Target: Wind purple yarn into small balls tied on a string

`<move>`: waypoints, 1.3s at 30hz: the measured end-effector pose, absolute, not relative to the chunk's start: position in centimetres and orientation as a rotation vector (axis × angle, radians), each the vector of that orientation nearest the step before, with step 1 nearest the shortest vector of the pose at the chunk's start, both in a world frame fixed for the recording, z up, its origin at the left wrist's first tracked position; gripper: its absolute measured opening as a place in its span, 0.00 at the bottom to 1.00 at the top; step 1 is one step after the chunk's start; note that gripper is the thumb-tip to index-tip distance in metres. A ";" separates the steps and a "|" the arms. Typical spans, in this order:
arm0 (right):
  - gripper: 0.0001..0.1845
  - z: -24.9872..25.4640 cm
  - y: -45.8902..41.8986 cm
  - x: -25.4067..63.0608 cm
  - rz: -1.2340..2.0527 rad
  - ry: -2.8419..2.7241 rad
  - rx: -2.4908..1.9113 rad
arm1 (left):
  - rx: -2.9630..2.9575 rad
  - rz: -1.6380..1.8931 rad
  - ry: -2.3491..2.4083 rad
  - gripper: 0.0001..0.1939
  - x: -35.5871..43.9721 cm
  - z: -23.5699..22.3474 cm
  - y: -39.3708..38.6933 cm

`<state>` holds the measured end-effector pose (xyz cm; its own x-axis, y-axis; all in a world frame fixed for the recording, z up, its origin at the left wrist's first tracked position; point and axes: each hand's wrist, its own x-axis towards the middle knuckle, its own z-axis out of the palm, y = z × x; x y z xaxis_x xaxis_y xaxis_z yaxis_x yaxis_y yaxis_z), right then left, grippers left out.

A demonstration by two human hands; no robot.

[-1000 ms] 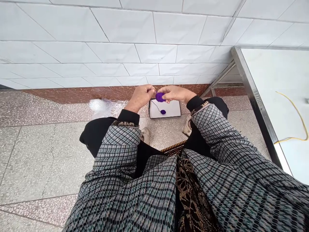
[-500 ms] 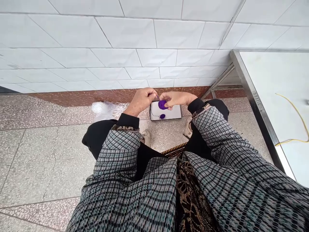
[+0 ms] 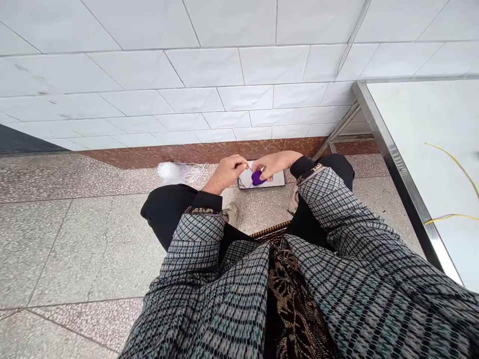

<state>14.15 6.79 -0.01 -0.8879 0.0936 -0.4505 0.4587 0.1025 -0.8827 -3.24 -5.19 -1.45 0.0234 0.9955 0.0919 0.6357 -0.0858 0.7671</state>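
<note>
A small ball of purple yarn (image 3: 257,178) is held in the fingers of my right hand (image 3: 275,164). From it a purple strand (image 3: 249,168) runs up and left to my left hand (image 3: 229,172), whose thumb and forefinger are pinched on it. Both hands are above a shallow white tray (image 3: 276,182) with a dark rim, which lies on the floor between my feet. More strand hangs down over the tray's left part. The second purple piece seen in the tray earlier is hidden now, apparently behind the ball.
White yarn (image 3: 168,172), partly in clear plastic, lies on the floor to the left by the wall. At the right stands a metal-edged table (image 3: 422,114) with a yellow strand (image 3: 454,160) on it. A tiled wall (image 3: 224,65) rises in front. Woven wicker (image 3: 271,231) shows between my legs.
The view has shifted slightly. Both hands appear lower, and the purple ball has come down over the spot where the second purple piece showed. The strand between my hands looks longer.
</note>
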 end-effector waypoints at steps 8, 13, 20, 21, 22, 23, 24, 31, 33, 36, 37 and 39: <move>0.08 0.5 5.2 14.6 -2.742 1.810 0.803 | 1.456 0.867 1.548 0.14 -1.9 -5.3 -7.2; 0.06 -1.4 4.5 14.3 -2.799 1.737 1.058 | 1.588 0.841 1.491 0.13 -0.9 -7.8 -8.5; 0.12 -5.3 2.8 14.5 -2.184 2.103 1.358 | 1.824 0.909 1.574 0.13 0.0 -7.3 -8.4; 0.12 -5.5 2.3 14.8 -2.093 2.086 1.298 | 1.815 0.937 1.605 0.13 -0.2 -7.3 -8.4; 0.11 -5.6 1.9 15.2 -2.048 2.045 1.204 | 1.799 0.955 1.632 0.12 -0.4 -7.4 -8.3; 0.11 -5.7 1.4 15.7 -2.061 1.986 1.087 | 1.778 0.962 1.650 0.11 -0.5 -7.6 -8.3; 0.11 -5.6 0.9 16.1 -2.119 1.912 1.003 | 1.756 0.957 1.656 0.11 -0.7 -7.8 -8.2; 0.06 -5.6 0.6 17.8 -2.966 1.485 1.290 | 1.689 0.793 1.638 0.10 0.2 -10.4 -7.4; 0.04 -6.0 1.2 17.8 -2.970 1.513 1.476 | 1.766 0.733 1.553 0.09 0.9 -10.9 -7.4; 0.04 -7.1 1.8 17.8 -2.623 1.695 1.610 | 1.893 0.717 1.495 0.10 1.7 -11.1 -7.7; 0.06 -7.4 1.8 17.8 -2.529 1.704 1.595 | 1.918 0.738 1.512 0.10 1.7 -11.1 -7.8; 0.09 -8.0 1.5 18.0 -2.366 1.682 1.515 | 1.927 0.799 1.569 0.10 1.5 -11.1 -8.0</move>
